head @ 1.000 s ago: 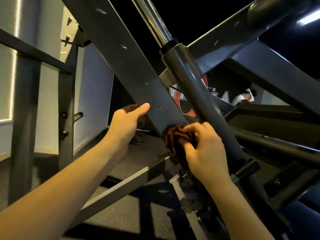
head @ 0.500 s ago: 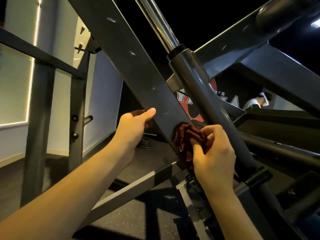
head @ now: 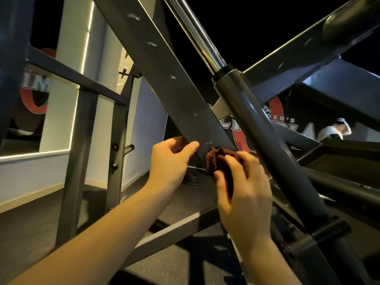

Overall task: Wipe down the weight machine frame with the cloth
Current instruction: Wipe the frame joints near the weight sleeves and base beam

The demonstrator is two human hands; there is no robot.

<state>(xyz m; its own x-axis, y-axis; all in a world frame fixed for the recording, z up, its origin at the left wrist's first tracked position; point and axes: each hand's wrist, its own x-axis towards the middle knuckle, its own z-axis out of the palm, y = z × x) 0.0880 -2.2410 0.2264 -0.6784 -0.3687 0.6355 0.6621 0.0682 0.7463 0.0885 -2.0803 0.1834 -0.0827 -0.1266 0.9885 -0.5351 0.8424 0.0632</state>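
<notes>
A white pillar edged with a glowing light strip stands at left. A person in white bends near the painted wall logo.

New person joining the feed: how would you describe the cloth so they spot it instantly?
Find the flat grey beam slanting down from the upper left. At its lower end, the right hand holds a crumpled wad against it: the cloth. It is the only soft, rust-brown thing among smooth grey metal.

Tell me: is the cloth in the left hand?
No, the right hand holds the cloth against the slanted beam, while the left hand grips its edge.
</notes>
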